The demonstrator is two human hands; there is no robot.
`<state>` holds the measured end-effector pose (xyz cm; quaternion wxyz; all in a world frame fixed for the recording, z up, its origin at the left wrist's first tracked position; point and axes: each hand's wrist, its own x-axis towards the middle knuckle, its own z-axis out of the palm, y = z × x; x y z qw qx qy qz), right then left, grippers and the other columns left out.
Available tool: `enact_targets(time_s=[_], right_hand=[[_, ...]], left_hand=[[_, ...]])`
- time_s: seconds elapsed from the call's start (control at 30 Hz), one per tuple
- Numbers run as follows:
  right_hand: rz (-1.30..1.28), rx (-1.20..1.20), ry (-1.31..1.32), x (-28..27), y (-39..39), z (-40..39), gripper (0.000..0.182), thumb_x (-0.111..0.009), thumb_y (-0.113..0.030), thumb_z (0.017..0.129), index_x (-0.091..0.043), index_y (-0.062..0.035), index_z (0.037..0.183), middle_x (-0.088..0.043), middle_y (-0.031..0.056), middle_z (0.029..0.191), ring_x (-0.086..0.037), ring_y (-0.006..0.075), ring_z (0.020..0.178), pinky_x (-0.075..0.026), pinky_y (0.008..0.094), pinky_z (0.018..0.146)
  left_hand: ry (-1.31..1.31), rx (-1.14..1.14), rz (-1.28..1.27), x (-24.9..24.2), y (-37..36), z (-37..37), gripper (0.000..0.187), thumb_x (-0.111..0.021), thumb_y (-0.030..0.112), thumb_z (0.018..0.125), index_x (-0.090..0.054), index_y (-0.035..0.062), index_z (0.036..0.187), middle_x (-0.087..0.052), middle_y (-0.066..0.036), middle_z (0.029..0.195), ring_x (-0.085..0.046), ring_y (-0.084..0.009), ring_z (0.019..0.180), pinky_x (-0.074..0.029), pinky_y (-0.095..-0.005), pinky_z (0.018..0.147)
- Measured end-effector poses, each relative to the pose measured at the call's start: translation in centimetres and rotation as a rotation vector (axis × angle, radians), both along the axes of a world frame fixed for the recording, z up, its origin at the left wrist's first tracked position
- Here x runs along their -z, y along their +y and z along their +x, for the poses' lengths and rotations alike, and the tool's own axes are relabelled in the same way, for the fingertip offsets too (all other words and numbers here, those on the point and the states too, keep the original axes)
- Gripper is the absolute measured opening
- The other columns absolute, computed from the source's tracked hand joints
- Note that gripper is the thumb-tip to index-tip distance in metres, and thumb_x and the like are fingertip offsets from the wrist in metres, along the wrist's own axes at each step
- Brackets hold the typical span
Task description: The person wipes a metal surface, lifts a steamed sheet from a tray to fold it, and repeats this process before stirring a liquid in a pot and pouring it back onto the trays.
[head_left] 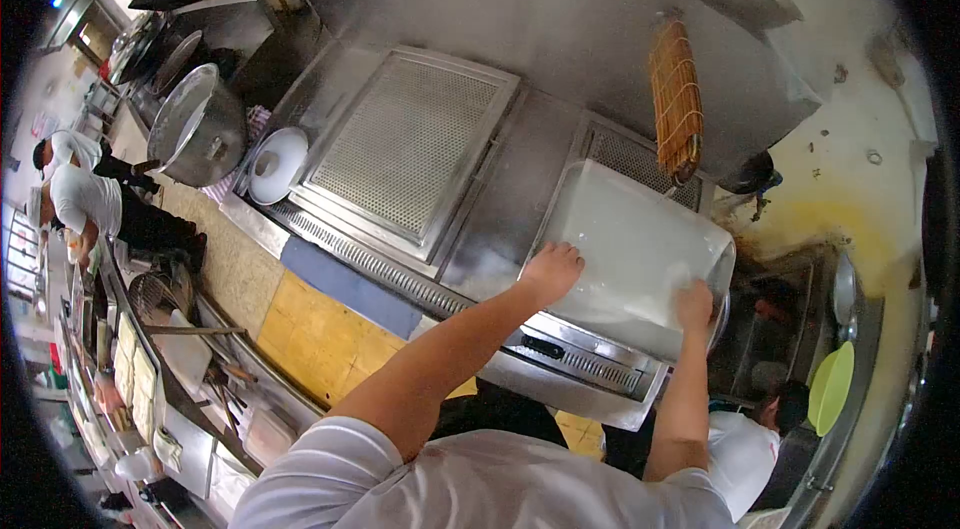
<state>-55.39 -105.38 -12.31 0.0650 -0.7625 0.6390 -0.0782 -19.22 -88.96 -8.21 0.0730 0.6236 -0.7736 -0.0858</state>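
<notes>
A broad, smooth white sheet (640, 229) covers most of a perforated steamer plate (625, 157) in front of me. My left hand (553, 271) is at the sheet's left edge, its fingers curled closed on it. Over the near right part of the sheet is my right hand (694, 306), smeared by motion so its fingers do not show clearly. A shiny metal rim (722, 314) curves along the right side, just beyond that hand. Wisps of steam hang around the left edge.
A second perforated plate (415, 139) lies left, with a white lid (278, 166) and a large metal pot (198, 129) past it. A bamboo brush (676, 99) hangs above the sheet. People (90, 204) stand far left; another person (742, 459) is close at right, near a green bowl (830, 389).
</notes>
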Motion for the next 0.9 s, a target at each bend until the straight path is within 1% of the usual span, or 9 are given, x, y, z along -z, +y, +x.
enact_targets(time_s=[0.07,0.17,0.33,0.5,0.6,0.63,0.7,0.83,0.9], right_hand=[[0.079,-0.062,0.088,-1.1,0.3,0.1,0.034,-0.063,-0.023,0.089,-0.07,0.002,0.111,-0.069,0.0288,0.107,-0.065,0.047,0.104,-0.051,0.051,0.094],[0.222,-0.167,0.216,-0.9,0.8,-1.1,0.031,-0.06,-0.023,0.089,-0.072,0.0021,0.103,-0.069,0.0291,0.104,-0.066,0.0472,0.098,-0.052,0.0536,0.089],[0.418,-0.308,0.426,-2.6,1.9,-1.4,0.03,-0.055,-0.02,0.091,-0.073,0.0026,0.1,-0.069,0.0293,0.103,-0.067,0.047,0.095,-0.053,0.0538,0.087],[-0.102,-0.208,0.025,-3.8,-1.1,0.4,0.03,-0.057,-0.014,0.091,-0.068,0.0031,0.114,-0.068,0.0298,0.113,-0.065,0.0461,0.107,-0.052,0.0513,0.093],[-0.041,-0.162,0.088,-8.6,-3.3,5.8,0.036,-0.059,-0.013,0.091,-0.063,0.0033,0.123,-0.067,0.0302,0.116,-0.063,0.0445,0.113,-0.051,0.0497,0.098],[-0.104,-0.249,0.091,-6.4,-4.7,5.0,0.036,-0.059,-0.013,0.091,-0.064,0.0024,0.123,-0.066,0.0302,0.118,-0.063,0.0444,0.112,-0.051,0.05,0.098],[-0.225,-0.43,0.093,0.3,-8.6,2.6,0.035,-0.06,-0.014,0.091,-0.066,0.0007,0.122,-0.065,0.0301,0.12,-0.063,0.0444,0.111,-0.05,0.0507,0.098],[0.155,-0.302,0.09,-3.4,-7.9,4.6,0.035,-0.063,-0.016,0.09,-0.069,0.0,0.12,-0.067,0.0274,0.119,-0.064,0.044,0.109,-0.05,0.0523,0.097],[0.224,-0.209,0.104,-6.7,-6.5,5.1,0.034,-0.064,-0.015,0.088,-0.069,0.0015,0.117,-0.068,0.0265,0.116,-0.065,0.0445,0.107,-0.05,0.0524,0.096]], left_hand=[[-0.063,0.043,0.102,0.9,-1.1,0.3,0.025,-0.06,0.019,0.088,-0.072,0.006,0.105,-0.071,-0.014,0.119,-0.065,-0.0255,0.115,-0.049,-0.0448,0.094],[-0.139,0.101,0.203,2.5,-0.8,0.7,0.019,-0.059,0.018,0.087,-0.074,0.0071,0.094,-0.074,-0.012,0.099,-0.071,-0.0313,0.099,-0.05,-0.0475,0.096],[-0.091,0.151,0.381,-4.3,1.7,1.7,0.018,-0.065,0.019,0.083,-0.075,0.0056,0.091,-0.075,-0.017,0.097,-0.074,-0.0306,0.092,-0.052,-0.0469,0.085],[0.038,-0.056,0.227,-5.3,-4.3,2.2,0.024,-0.064,0.017,0.084,-0.073,0.0044,0.103,-0.072,-0.02,0.112,-0.067,-0.0337,0.11,-0.049,-0.0473,0.096],[0.054,-0.127,-0.101,-2.5,-9.0,2.6,0.026,-0.062,0.015,0.086,-0.072,0.0038,0.107,-0.069,-0.02,0.119,-0.062,-0.0327,0.117,-0.046,-0.045,0.102],[0.072,-0.153,-0.194,-1.9,-10.2,2.8,0.026,-0.062,0.014,0.086,-0.072,0.0037,0.108,-0.069,-0.019,0.119,-0.061,-0.0322,0.118,-0.045,-0.0443,0.103],[-0.067,-0.09,-0.023,-0.8,-12.2,2.7,0.028,-0.061,0.013,0.086,-0.071,0.0039,0.111,-0.07,-0.017,0.115,-0.063,-0.0315,0.115,-0.046,-0.0447,0.101],[-0.178,-0.014,0.142,0.9,-13.1,2.4,0.028,-0.06,0.015,0.088,-0.069,0.0052,0.113,-0.071,-0.013,0.11,-0.066,-0.0293,0.106,-0.049,-0.0451,0.096],[-0.12,-0.058,0.016,1.0,-11.7,2.2,0.025,-0.06,0.015,0.087,-0.069,0.0061,0.109,-0.071,-0.012,0.108,-0.068,-0.0281,0.102,-0.051,-0.0434,0.092]])
